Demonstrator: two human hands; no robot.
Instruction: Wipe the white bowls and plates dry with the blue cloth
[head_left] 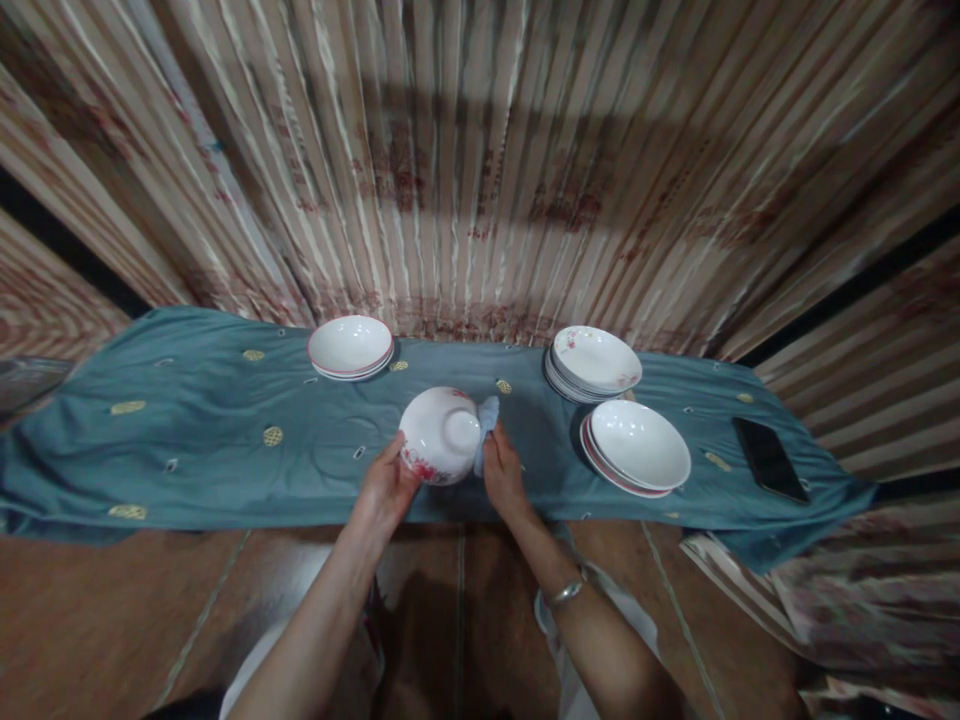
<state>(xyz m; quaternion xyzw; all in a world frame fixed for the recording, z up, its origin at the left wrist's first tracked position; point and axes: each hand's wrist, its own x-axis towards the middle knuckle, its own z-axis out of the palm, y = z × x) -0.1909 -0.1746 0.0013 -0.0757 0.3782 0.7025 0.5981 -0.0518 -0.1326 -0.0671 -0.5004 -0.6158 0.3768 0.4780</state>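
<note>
A white bowl [435, 430] with red flowers is held tilted on its side above the table, its foot ring turned toward the right. My left hand [386, 485] grips the bowl's left rim, fingers partly hidden behind it. In my right hand [504, 470] is a light blue cloth [487, 420], closed between the fingers and pressed against the bowl's foot side. A bracelet sits on my right forearm.
A table with a teal cloth [210, 470] spans the view. Stacked bowls stand back left [350, 345]; flowered dishes [598, 360] and white bowls [641, 445] are stacked at right. A black phone [769, 458] lies far right. A patterned curtain [465, 180] hangs behind.
</note>
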